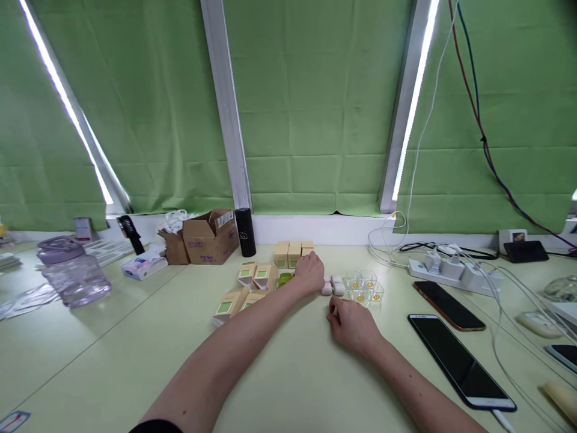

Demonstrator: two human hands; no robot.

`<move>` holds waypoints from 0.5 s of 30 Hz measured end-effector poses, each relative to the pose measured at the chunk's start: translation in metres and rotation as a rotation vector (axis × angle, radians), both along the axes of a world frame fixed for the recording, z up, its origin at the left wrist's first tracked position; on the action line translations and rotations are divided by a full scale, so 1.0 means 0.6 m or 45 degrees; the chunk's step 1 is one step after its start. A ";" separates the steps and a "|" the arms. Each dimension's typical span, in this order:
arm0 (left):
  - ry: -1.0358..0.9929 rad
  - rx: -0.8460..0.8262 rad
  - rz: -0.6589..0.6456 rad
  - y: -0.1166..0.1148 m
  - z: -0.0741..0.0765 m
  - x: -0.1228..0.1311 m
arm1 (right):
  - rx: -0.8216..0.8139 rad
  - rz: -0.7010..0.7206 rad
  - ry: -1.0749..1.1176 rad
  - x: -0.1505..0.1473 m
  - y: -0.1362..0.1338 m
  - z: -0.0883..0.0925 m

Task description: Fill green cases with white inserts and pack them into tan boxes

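Observation:
My left hand (310, 273) reaches far across the table, its fingers curled down in front of a row of small cream boxes (282, 254). What it holds, if anything, is hidden. Just left of that hand stands a green jar (284, 279), partly behind my forearm. More small boxes with green labels (229, 304) lie to the left. My right hand (354, 325) rests on the table with its fingers closed, and nothing shows in them. Close beyond it are several small pinkish-white pieces (338, 289) and several clear cups (368, 279) with yellow centres.
Two phones (460, 358) and a white power strip (451, 273) with loose cables lie to the right. At the back left stand a cardboard box (211, 240), a black cylinder (245, 233) and a tissue pack (144, 264). A purple-lidded bottle (74, 279) is farther left.

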State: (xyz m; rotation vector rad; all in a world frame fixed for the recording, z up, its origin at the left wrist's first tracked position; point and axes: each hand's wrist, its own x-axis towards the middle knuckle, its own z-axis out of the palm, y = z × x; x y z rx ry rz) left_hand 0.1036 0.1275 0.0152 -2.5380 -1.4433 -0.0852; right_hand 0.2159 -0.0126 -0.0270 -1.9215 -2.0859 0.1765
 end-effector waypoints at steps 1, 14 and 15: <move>-0.005 0.001 0.002 0.002 -0.001 -0.001 | -0.001 -0.001 -0.002 0.000 0.000 0.001; -0.066 -0.023 0.046 0.013 -0.001 0.006 | 0.013 0.008 -0.011 0.001 0.003 -0.006; -0.073 -0.024 0.047 0.012 0.000 0.006 | 0.011 0.009 -0.011 0.001 0.003 -0.005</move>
